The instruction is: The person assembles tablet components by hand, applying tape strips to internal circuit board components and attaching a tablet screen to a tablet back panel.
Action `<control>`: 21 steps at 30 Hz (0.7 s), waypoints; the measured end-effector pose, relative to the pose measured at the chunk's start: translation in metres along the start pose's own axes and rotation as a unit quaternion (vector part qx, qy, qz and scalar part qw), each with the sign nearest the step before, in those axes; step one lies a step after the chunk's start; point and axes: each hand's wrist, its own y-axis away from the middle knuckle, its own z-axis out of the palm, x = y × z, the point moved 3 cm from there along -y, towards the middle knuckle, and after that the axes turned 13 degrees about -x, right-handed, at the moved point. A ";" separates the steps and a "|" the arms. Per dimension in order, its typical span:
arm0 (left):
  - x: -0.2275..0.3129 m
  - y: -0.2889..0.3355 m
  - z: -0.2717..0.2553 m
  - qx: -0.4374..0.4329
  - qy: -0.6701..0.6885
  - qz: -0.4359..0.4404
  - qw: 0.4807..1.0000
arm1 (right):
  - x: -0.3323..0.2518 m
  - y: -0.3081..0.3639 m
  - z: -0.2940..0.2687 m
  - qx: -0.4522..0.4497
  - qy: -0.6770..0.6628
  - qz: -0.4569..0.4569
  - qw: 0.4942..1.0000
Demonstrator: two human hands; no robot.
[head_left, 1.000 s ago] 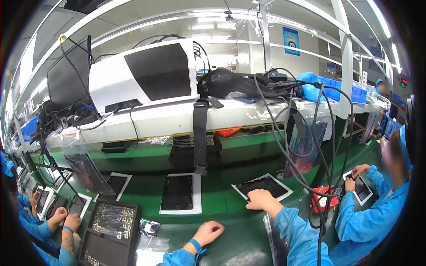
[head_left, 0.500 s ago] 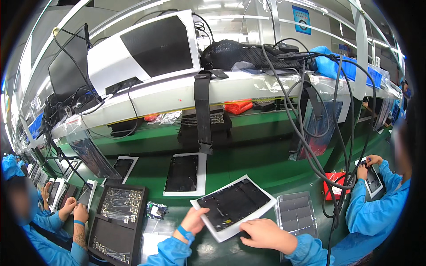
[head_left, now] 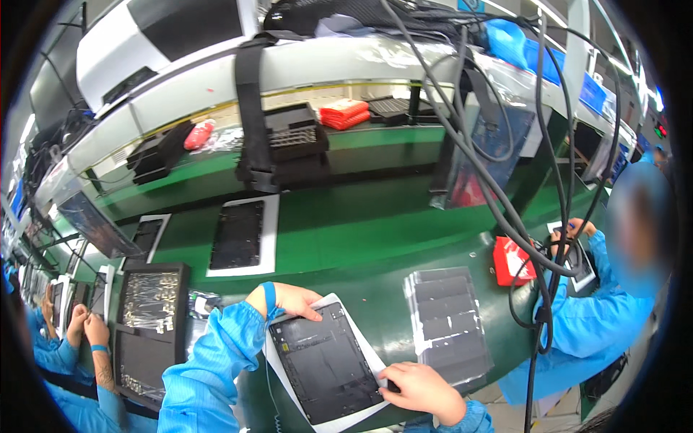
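Note:
A black tablet housing (head_left: 326, 364) lies on a white backing sheet (head_left: 370, 355) at the front of the green bench. A small yellow patch sits near its upper left corner. My left hand (head_left: 287, 298), with a blue wrist band, is closed over the far edge of the housing and sheet. At the right edge, my right hand (head_left: 420, 390) pinches the housing with thumb and curled fingers. To the right, beside my right hand, lie dark rectangular sheets (head_left: 447, 321) in a clear wrapping.
Another dark housing (head_left: 237, 234) lies on a white sheet further back. A black tray (head_left: 151, 303) of small metal parts stands left. A red box (head_left: 511, 261) and hanging black cables (head_left: 498, 216) are at right. People in blue work on both sides.
The housing and its sheet have turned clockwise, bringing the yellow patch from the near edge to the upper left. My left hand has moved to the far edge. The view has shifted down and right.

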 end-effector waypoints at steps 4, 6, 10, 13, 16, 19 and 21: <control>0.054 -0.024 -0.001 0.165 -0.315 -0.097 0.929 | 0.011 0.030 -0.007 0.055 -0.039 -0.017 0.998; 0.085 -0.028 0.020 0.332 -0.437 -0.093 0.830 | 0.024 0.054 -0.030 0.158 -0.070 0.031 0.984; 0.150 -0.078 0.062 0.398 -0.501 0.124 0.759 | 0.062 0.103 -0.069 0.331 -0.084 0.182 0.922; 0.180 -0.139 0.095 0.343 -0.497 0.193 0.773 | 0.055 0.091 -0.111 0.320 -0.022 0.180 0.930; 0.188 -0.189 0.124 0.328 -0.507 0.136 0.785 | 0.091 0.062 -0.133 0.278 0.026 0.099 0.955; 0.178 -0.221 0.138 0.318 -0.514 0.104 0.790 | 0.106 0.034 -0.139 0.231 0.009 0.072 0.970; 0.172 -0.232 0.141 0.369 -0.519 0.128 0.761 | 0.122 0.021 -0.138 0.152 0.048 0.072 0.985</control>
